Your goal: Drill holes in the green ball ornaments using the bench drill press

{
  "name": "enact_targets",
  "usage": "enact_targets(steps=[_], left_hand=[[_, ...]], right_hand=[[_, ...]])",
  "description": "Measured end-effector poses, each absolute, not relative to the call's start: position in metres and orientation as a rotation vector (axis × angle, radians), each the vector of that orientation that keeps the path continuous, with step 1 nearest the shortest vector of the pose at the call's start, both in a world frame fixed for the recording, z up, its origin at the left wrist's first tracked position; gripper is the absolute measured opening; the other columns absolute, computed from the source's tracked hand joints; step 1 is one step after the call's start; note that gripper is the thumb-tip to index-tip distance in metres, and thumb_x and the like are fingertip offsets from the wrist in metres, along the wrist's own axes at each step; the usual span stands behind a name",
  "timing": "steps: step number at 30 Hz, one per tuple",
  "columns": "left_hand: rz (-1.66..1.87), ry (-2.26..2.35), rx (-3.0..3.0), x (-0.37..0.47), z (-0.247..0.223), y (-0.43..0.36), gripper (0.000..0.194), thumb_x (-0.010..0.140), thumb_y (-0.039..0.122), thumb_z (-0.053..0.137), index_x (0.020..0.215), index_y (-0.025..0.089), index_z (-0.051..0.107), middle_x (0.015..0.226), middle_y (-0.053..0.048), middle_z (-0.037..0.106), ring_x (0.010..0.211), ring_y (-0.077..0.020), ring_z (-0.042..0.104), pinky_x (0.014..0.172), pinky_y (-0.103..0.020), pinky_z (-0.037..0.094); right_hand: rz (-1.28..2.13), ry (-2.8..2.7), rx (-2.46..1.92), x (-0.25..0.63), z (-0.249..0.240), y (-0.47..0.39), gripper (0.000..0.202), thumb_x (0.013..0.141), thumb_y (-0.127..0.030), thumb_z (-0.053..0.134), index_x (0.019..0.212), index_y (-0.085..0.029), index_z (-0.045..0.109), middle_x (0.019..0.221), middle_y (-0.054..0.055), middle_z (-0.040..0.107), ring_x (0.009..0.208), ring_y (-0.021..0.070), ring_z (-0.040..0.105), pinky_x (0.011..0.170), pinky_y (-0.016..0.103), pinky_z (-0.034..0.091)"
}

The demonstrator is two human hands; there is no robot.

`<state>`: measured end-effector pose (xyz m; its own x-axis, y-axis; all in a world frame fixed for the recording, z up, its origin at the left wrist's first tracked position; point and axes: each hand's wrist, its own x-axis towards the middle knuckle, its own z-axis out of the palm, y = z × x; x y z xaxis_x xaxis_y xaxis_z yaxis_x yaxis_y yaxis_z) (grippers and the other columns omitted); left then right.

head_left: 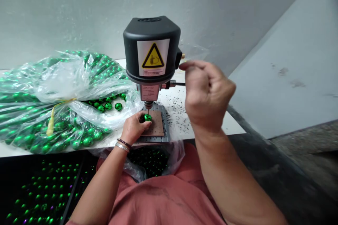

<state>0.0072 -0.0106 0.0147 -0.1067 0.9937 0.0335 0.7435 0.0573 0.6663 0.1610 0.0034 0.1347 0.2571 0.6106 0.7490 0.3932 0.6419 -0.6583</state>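
A black drill press (151, 47) stands on the white table, its thin bit pointing down at a shiny green ball (148, 117). My left hand (135, 126) pinches that ball between thumb and fingers on the brown board (155, 128) over the press's base. The bit meets or nearly meets the top of the ball. My right hand (208, 95), slightly blurred, is curled at the end of the press's side lever (179, 84). One finger stretches toward the switch on the housing. The lever's far end is hidden behind this hand.
Clear plastic bags of green balls (52, 137) fill the table's left side, with some loose balls (108, 106) beside the press. Dark shavings (178, 112) are scattered to its right. An open bag of green balls (149, 161) lies below the table edge. A wall rises behind.
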Motion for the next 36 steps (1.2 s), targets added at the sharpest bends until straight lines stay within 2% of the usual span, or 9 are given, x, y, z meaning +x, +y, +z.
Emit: enact_targets(steps=[9,12,16,18,20,22,24,31,36], left_hand=[[0.474,1.483,1.731,-0.005,0.040,-0.056,0.036,0.065,0.041,0.066,0.095,0.022,0.066,0.092,-0.002,0.069,0.084,-0.0189,0.061,0.073,-0.026,0.044],[0.681,1.549,1.525,-0.004,0.035,-0.056,0.046,0.065,0.052,0.064,0.095,0.018,0.065,0.097,-0.008,0.067,0.090,-0.0214,0.060,0.079,-0.029,0.044],[1.144,1.435,0.799,0.000,0.031,-0.048,0.054,0.076,0.067,0.038,0.081,0.016,0.056,0.077,-0.005,0.062,0.071,-0.0157,0.059,0.065,-0.030,0.048],[1.223,1.245,0.481,0.003,0.033,-0.045,0.049,0.077,0.063,0.040,0.076,0.016,0.052,0.071,-0.004,0.059,0.067,-0.0140,0.058,0.064,-0.030,0.049],[1.267,1.121,0.357,0.004,0.036,-0.045,0.029,0.075,0.045,0.056,0.073,0.016,0.052,0.067,-0.002,0.057,0.069,-0.0127,0.058,0.071,-0.031,0.049],[1.300,1.089,0.379,0.005,0.038,-0.046,0.017,0.063,0.021,0.066,0.074,0.015,0.053,0.067,0.001,0.056,0.071,-0.0113,0.058,0.080,-0.030,0.048],[1.289,1.127,0.482,0.006,0.038,-0.048,0.031,0.053,0.008,0.066,0.081,0.015,0.055,0.069,0.003,0.058,0.072,-0.0104,0.058,0.084,-0.030,0.046],[1.030,1.589,1.324,0.002,0.027,-0.045,0.035,0.072,0.034,0.057,0.103,0.016,0.058,0.095,-0.003,0.063,0.090,-0.0171,0.056,0.084,-0.030,0.042],[0.914,1.711,1.617,0.001,0.014,-0.030,0.035,0.082,0.036,0.044,0.107,0.017,0.058,0.093,-0.004,0.065,0.086,-0.0168,0.057,0.079,-0.028,0.043]], right_hand=[[0.213,-1.408,-0.919,0.165,0.149,0.013,0.020,0.080,-0.017,0.046,0.071,-0.017,0.064,0.050,-0.006,0.050,0.045,0.0019,0.041,0.044,0.016,0.033],[0.193,-1.429,-0.915,0.165,0.148,0.011,0.021,0.080,-0.017,0.045,0.069,-0.016,0.063,0.052,-0.005,0.050,0.047,0.0027,0.042,0.047,0.017,0.034],[0.171,-1.444,-0.933,0.167,0.150,0.010,0.022,0.080,-0.018,0.046,0.063,-0.017,0.060,0.050,-0.005,0.048,0.048,0.0032,0.041,0.047,0.018,0.034],[0.163,-1.451,-0.941,0.168,0.150,0.011,0.022,0.080,-0.019,0.046,0.064,-0.017,0.061,0.049,-0.005,0.047,0.048,0.0031,0.041,0.047,0.018,0.033],[0.163,-1.458,-0.942,0.168,0.149,0.011,0.022,0.080,-0.020,0.046,0.065,-0.017,0.061,0.049,-0.005,0.047,0.048,0.0029,0.041,0.048,0.018,0.034],[0.165,-1.465,-0.933,0.168,0.149,0.012,0.022,0.080,-0.020,0.045,0.065,-0.017,0.061,0.049,-0.005,0.047,0.047,0.0028,0.041,0.048,0.018,0.034],[0.160,-1.468,-0.919,0.168,0.148,0.012,0.022,0.081,-0.020,0.045,0.065,-0.017,0.060,0.049,-0.006,0.047,0.047,0.0027,0.042,0.048,0.017,0.034],[0.182,-1.474,-0.928,0.169,0.149,0.012,0.023,0.083,-0.024,0.044,0.065,-0.017,0.057,0.050,-0.007,0.046,0.047,0.0019,0.045,0.049,0.016,0.037],[0.144,-1.500,-0.928,0.170,0.153,0.014,0.028,0.084,-0.027,0.042,0.061,-0.017,0.054,0.053,-0.005,0.051,0.052,0.0031,0.049,0.053,0.017,0.040]])
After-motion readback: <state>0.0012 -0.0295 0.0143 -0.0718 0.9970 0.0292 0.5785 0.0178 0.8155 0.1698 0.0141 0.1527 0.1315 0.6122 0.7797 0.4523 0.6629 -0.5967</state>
